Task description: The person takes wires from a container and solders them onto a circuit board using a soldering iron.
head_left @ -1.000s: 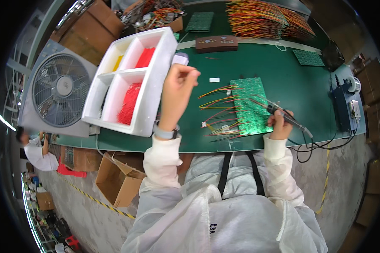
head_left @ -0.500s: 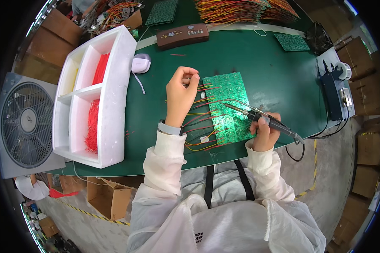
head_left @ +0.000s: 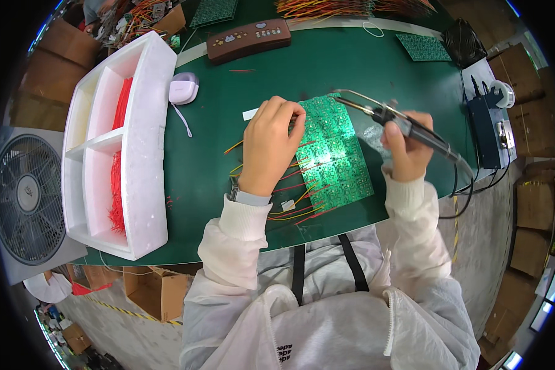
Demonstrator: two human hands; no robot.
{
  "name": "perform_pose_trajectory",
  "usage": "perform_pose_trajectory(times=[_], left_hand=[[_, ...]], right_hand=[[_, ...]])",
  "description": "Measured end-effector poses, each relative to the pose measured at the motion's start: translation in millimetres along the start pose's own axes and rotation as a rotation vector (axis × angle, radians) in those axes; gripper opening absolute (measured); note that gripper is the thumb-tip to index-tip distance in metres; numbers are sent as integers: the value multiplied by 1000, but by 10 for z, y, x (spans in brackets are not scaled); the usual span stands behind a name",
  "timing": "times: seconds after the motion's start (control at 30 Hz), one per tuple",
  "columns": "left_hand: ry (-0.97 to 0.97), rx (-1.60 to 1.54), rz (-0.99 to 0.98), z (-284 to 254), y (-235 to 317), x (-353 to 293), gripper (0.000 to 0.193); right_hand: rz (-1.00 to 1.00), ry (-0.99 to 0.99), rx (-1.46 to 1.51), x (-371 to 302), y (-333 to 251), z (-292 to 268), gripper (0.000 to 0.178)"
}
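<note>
A green circuit board panel (head_left: 345, 163) lies on the green mat, with red and yellow wires (head_left: 299, 213) sticking out from its left edge. My right hand (head_left: 408, 148) is closed around a soldering iron (head_left: 430, 137) that has a thin bent metal tube along it. The iron's tip end is raised over the panel's upper right corner. At the panel's upper left edge, my left hand (head_left: 268, 145) is curled with thumb and fingers together. What it pinches, if anything, is hidden; the hand covers some of the wires. A small white tag (head_left: 288, 205) sits among the lower wires.
On the left stands a white foam box (head_left: 143, 179) holding red wires (head_left: 117, 191), beside a fan (head_left: 28, 191). A lilac case (head_left: 183, 89) and brown pencil case (head_left: 248, 41) lie beyond. Another board (head_left: 423, 47) is far right, near a blue soldering station (head_left: 484, 135).
My right hand has lifted the soldering iron up and right, off the panel's middle. My left hand has shifted slightly down to the panel's upper left edge. The view has turned a little.
</note>
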State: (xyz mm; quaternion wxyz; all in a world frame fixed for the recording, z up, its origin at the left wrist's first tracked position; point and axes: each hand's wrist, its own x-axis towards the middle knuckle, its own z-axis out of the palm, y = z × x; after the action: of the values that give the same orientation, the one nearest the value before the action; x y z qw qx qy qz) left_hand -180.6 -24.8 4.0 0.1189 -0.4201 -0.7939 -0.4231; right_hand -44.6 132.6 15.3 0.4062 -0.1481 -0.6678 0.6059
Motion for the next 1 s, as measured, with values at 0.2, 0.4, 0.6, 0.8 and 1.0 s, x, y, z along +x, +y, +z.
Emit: perform_pose_trajectory(times=[0.2, 0.4, 0.6, 0.8, 1.0], left_hand=[[4, 48, -6, 44, -11, -31, 8], [-3, 71, 7, 66, -11, -32, 8], [-14, 15, -12, 64, -22, -34, 9], [-18, -31, -21, 70, -33, -30, 9], [-15, -50, -35, 70, -30, -30, 9]], right_hand=[[-135, -174, -85, 97, 228, 5, 25], [-97, -101, -92, 29, 316, 18, 25], [-88, -128, -136, 25, 306, 35, 28], [-105, -132, -198, 37, 323, 33, 27], [-98, -128, -198, 34, 318, 45, 27]])
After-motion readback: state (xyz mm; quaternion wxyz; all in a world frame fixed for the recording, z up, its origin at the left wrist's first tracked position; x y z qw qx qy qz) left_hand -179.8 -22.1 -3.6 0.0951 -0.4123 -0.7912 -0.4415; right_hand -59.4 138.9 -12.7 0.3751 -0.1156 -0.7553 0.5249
